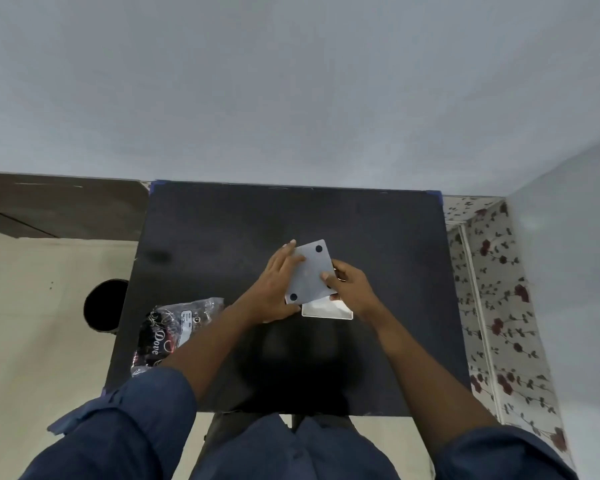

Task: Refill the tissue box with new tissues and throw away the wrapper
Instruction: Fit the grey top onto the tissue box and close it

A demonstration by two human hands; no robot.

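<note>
A grey square base panel [309, 271] with small black round feet is tilted up over the white tissue box [327, 310], which stands on the black table [222, 237]. My left hand [278, 282] grips the panel's left edge. My right hand [350, 285] holds its right edge, one finger resting on its face. Only the box's near white rim shows below the panel. A black and clear tissue pack wrapper [174, 332] printed "Dove" lies on the table's left side, partly under my left forearm.
A black round bin [103, 304] stands on the pale floor just left of the table. A floral-patterned surface [496, 306] runs along the right side. A grey wall is directly behind the table, and a dark brown panel [59, 206] lies at the far left.
</note>
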